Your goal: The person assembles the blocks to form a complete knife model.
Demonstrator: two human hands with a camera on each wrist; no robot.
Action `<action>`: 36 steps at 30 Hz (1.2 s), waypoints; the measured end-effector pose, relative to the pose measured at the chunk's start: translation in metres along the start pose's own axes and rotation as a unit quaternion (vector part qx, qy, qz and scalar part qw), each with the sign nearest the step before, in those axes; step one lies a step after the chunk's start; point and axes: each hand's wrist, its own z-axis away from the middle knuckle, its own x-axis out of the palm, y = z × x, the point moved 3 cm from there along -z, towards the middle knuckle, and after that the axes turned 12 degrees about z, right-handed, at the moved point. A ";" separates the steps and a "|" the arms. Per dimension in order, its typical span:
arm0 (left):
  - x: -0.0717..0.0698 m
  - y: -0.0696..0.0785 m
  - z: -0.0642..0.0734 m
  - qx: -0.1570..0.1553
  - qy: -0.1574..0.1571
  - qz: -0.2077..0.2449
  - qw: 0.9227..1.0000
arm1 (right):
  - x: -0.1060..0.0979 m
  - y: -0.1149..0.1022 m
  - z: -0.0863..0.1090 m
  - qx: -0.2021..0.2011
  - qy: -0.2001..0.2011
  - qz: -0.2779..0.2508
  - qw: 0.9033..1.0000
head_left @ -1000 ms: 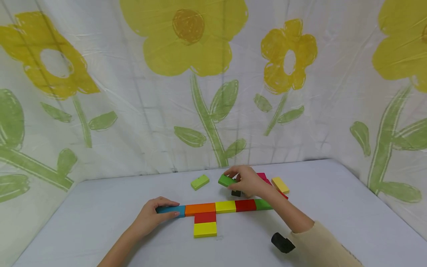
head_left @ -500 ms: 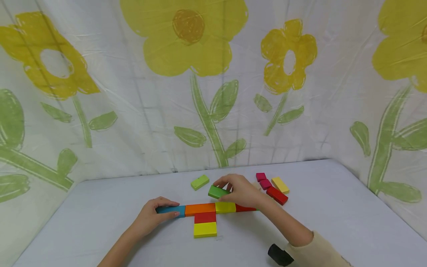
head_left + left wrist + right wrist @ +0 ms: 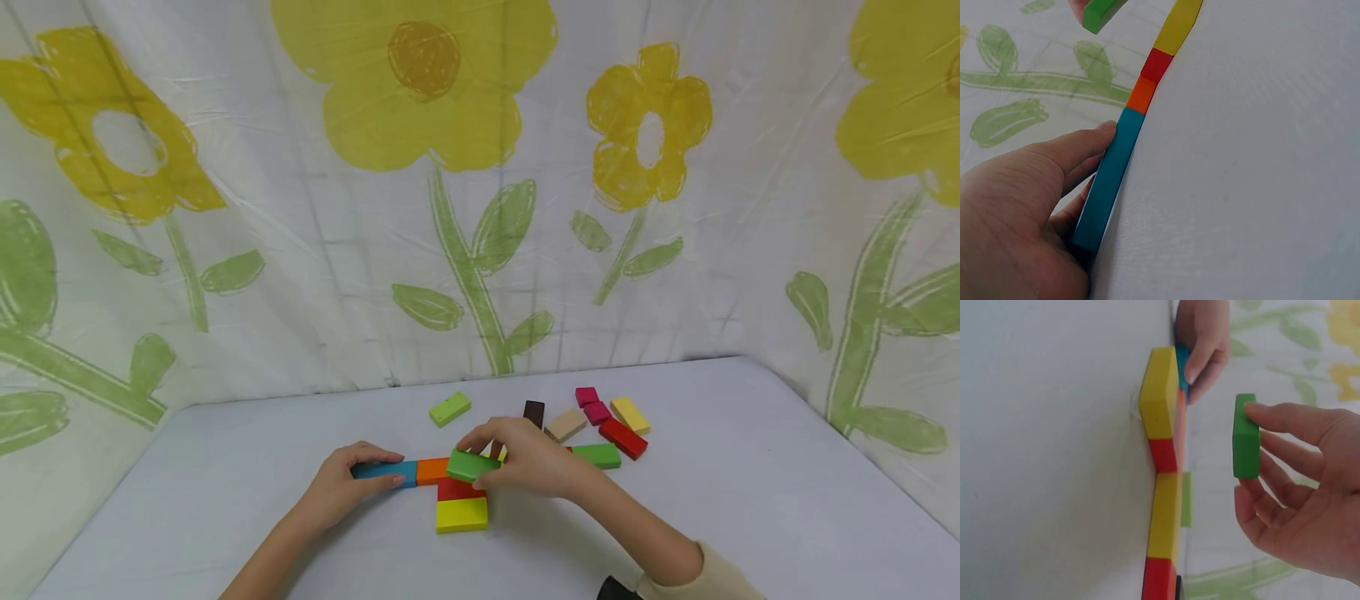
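Note:
My left hand point(image 3: 337, 487) grips the blue block point(image 3: 393, 473) at the left end of a row lying on the white table; thumb and fingers lie along opposite sides of it. Beside it come an orange block point(image 3: 431, 472), then yellow point(image 3: 1165, 515) and red point(image 3: 1159, 578) ones mostly hidden by my right hand in the head view, and a green block point(image 3: 597, 455) at the right end. A red block point(image 3: 459, 490) and a yellow block point(image 3: 461, 516) project toward me below the orange. Pinched in my right hand point(image 3: 528, 458), another green block point(image 3: 1247, 437) hangs above the row.
Behind the row lie loose blocks: light green point(image 3: 450, 409), dark brown point(image 3: 534, 413), tan point(image 3: 566, 425), two magenta blocks point(image 3: 587, 397), pale yellow point(image 3: 631, 414) and red point(image 3: 623, 438). A flowered curtain point(image 3: 337, 250) hangs past the table's far edge.
My right hand has carried the green block left and toward me, from behind the row to over the orange block. The left hand stays on the blue block.

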 end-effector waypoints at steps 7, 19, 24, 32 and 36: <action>0.000 0.001 0.001 0.000 -0.003 0.000 1.000 | 0.011 -0.009 0.005 0.005 -0.023 -0.025 0.999; -0.001 0.003 0.001 0.005 -0.008 0.001 1.000 | 0.016 -0.013 0.009 -0.010 -0.061 -0.039 0.997; -0.001 0.001 0.000 0.004 -0.007 -0.008 1.000 | 0.034 0.014 0.001 -0.060 -0.078 -0.031 0.995; 0.000 0.002 0.001 0.001 -0.002 -0.006 1.000 | 0.080 0.071 -0.021 -0.087 -0.114 -0.048 0.989; 0.000 0.002 0.002 0.000 0.002 -0.008 1.000 | 0.089 0.077 -0.025 -0.085 -0.136 -0.047 0.986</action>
